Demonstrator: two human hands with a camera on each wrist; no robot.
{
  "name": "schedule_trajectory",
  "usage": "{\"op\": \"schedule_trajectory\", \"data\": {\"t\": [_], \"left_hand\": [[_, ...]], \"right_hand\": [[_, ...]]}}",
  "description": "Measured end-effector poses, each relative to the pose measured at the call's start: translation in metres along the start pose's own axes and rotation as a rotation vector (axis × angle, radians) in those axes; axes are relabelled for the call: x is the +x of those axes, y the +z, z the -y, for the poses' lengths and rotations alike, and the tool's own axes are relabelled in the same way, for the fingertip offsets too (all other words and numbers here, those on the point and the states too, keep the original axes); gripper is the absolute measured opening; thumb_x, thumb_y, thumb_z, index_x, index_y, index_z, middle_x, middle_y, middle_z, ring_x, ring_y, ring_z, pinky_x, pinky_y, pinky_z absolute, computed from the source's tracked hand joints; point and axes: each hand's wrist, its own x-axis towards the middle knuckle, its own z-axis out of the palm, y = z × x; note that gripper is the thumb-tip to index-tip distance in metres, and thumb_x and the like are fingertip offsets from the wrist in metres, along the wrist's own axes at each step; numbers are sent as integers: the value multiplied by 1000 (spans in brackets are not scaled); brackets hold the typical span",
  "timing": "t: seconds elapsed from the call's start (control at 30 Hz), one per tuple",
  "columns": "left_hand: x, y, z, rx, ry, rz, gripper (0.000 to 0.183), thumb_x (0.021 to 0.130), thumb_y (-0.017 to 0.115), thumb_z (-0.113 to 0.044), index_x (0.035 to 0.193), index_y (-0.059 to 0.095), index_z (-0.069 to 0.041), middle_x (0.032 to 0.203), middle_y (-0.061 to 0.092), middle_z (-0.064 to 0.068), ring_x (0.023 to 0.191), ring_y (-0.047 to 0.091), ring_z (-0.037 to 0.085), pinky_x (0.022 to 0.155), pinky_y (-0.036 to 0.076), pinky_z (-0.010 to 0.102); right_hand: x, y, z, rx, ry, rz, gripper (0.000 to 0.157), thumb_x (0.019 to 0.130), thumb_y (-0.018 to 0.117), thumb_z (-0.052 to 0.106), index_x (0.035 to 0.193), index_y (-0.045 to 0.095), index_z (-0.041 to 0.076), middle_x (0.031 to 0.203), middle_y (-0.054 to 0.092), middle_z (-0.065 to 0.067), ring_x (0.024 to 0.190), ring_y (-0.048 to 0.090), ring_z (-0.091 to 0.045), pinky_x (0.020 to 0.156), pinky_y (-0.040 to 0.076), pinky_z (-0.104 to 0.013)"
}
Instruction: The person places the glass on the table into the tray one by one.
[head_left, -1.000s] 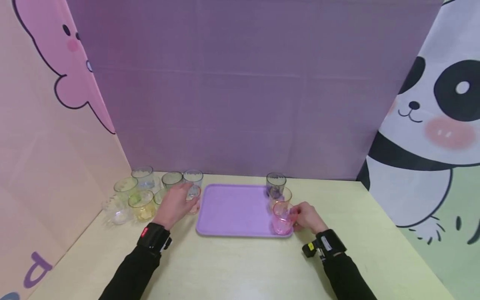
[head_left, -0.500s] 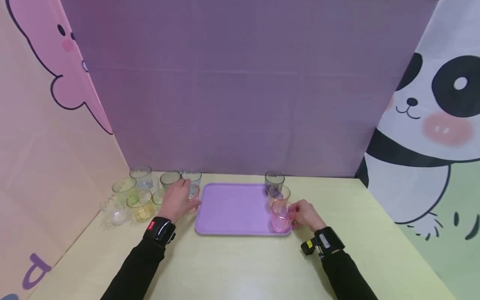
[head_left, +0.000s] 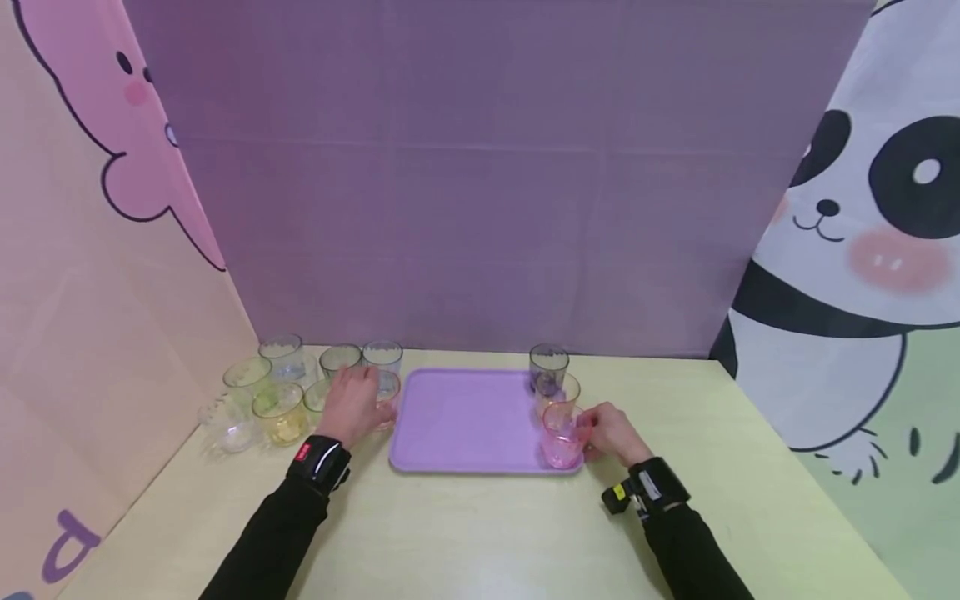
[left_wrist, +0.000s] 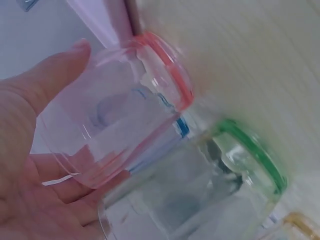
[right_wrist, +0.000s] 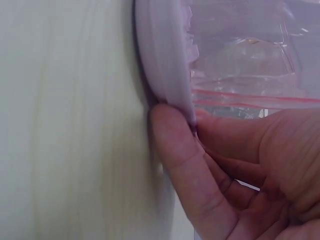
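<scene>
In the head view, my left hand (head_left: 352, 404) is at a clear pink-tinted glass (head_left: 388, 387) just left of the purple tray (head_left: 461, 421). The left wrist view has the thumb on one side of that glass (left_wrist: 120, 105) and the fingers curled round the other. Beside it stands a glass with a green base (left_wrist: 200, 185). My right hand (head_left: 615, 433) is at the tray's near right corner. In the right wrist view, its thumb and forefinger pinch the tray's rim (right_wrist: 167, 60). A pink glass (head_left: 561, 450) stands on the tray by this hand.
Behind the pink glass, an amber-rimmed glass (head_left: 570, 387) and a dark glass (head_left: 549, 360) line the tray's right side. Several more glasses, including a yellow one (head_left: 281, 412), cluster at the left by the wall. A purple backdrop (head_left: 480, 208) closes the rear.
My left wrist has shifted slightly right, turning the hand a little at the pink-tinted glass. My right hand, the tray and the glasses stay in place.
</scene>
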Motion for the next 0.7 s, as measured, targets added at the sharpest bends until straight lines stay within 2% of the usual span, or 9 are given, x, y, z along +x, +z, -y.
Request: {"op": "schedule_trajectory", "data": {"t": [0.1,0.2,0.4,0.5,0.6,0.7], "left_hand": [[1,0,-2,-16,-1,-8,75,68,76,-38,119,50,11,114,55,28,111,47,41,107,17,53],[3,0,-6,-77,-18,-32,74,66,78,-35,118,50,9,112,54,26,109,47,40,105,20,53],[9,-4,-19,-356,-76,-64,81,60,80,-18,129,42,3,114,42,18,99,49,34,87,43,46],[11,-7,-28,-463,-85,-61,86,60,79,-12,134,37,0,119,37,15,99,50,32,81,48,42],[14,-8,-37,-539,-101,-51,89,59,80,-11,135,33,-1,120,43,16,101,51,30,80,50,41],[18,-7,-45,-600,-131,-58,89,58,82,-18,131,35,1,116,52,18,103,52,31,82,48,42]], "right_hand": [[0,0,-1,-3,-5,-2,10,75,64,-3,84,67,-1,77,62,-12,58,60,-20,52,54,-32],[0,0,-2,-3,-13,-1,10,75,64,-3,84,67,-1,76,62,-11,57,61,-20,52,54,-32],[-1,-1,-1,22,-18,2,15,72,60,-8,84,66,-2,76,61,-11,58,61,-20,52,54,-33],[0,-1,-1,27,-13,6,17,72,60,-8,87,66,-2,78,61,-12,59,61,-21,53,54,-33],[0,-1,-1,28,-4,10,18,72,60,-8,88,66,-2,80,62,-13,61,61,-21,54,54,-32],[1,0,-3,36,-2,7,17,73,61,-8,89,66,-3,80,62,-13,61,61,-21,53,54,-32]]}}
